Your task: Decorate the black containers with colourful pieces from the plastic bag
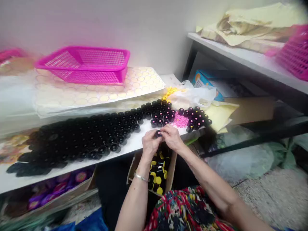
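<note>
My left hand grips a small black cap with a pink dot at its middle, just off the front edge of the table. Fingers of my right hand meet the same cap from the other side. Right behind my hands lies a pile of small pink pieces, with black caps bearing pink centres on either side. A box below my hands holds black pieces with yellow tops.
Many black caps in rows cover the table's left. A pink basket sits on a sheet printed with circles. Yellow pieces and a plastic bag lie behind. A shelf stands right; packets fill a lower-left box.
</note>
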`<control>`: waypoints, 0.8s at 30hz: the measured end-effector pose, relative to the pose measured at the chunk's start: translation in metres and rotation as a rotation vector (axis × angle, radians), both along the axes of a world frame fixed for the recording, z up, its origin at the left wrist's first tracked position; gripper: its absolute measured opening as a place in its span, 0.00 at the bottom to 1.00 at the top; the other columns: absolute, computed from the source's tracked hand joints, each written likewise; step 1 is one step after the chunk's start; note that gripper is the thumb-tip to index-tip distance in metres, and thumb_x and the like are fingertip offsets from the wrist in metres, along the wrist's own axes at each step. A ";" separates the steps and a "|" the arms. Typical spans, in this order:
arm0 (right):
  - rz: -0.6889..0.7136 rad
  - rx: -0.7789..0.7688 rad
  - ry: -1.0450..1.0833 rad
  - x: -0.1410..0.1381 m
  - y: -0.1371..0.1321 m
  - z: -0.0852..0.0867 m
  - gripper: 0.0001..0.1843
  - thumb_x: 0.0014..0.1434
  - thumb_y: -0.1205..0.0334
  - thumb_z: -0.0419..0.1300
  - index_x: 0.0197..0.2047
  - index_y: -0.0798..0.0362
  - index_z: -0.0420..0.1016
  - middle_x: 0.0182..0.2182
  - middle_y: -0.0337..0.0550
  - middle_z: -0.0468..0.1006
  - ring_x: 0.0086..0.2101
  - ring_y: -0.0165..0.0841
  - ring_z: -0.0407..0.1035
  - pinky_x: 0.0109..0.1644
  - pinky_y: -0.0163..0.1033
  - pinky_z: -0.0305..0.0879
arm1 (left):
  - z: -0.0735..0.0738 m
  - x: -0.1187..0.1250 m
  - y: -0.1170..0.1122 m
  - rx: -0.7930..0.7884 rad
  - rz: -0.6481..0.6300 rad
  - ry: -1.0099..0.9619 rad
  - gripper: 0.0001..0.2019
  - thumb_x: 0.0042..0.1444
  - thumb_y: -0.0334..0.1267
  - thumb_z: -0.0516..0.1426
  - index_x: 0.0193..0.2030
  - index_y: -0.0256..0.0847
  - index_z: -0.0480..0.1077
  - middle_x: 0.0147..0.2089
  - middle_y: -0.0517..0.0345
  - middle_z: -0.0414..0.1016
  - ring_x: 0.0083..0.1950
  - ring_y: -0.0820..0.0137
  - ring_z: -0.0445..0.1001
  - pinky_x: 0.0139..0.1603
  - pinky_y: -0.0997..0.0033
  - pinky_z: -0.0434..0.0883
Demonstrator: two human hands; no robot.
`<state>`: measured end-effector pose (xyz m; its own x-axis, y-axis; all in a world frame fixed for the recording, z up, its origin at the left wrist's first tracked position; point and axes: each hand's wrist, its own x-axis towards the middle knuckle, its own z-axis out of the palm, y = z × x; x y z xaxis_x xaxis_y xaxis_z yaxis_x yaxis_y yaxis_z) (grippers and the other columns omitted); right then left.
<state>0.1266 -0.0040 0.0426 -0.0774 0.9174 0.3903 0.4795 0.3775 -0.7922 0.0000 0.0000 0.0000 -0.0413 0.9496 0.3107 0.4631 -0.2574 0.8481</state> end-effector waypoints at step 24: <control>-0.191 -0.165 -0.590 -0.021 -0.008 0.022 0.13 0.60 0.67 0.50 0.29 0.55 0.73 0.31 0.44 0.70 0.33 0.32 0.63 0.35 0.36 0.54 | 0.004 -0.001 0.000 0.037 0.011 -0.059 0.12 0.46 0.38 0.58 0.38 0.40 0.77 0.35 0.55 0.78 0.39 0.66 0.73 0.43 0.65 0.69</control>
<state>0.1053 -0.0115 0.0649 -0.0656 0.9807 0.1843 0.8994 0.1381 -0.4146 -0.0006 0.0002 0.0036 -0.0704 0.9368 0.3428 0.4159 -0.2848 0.8637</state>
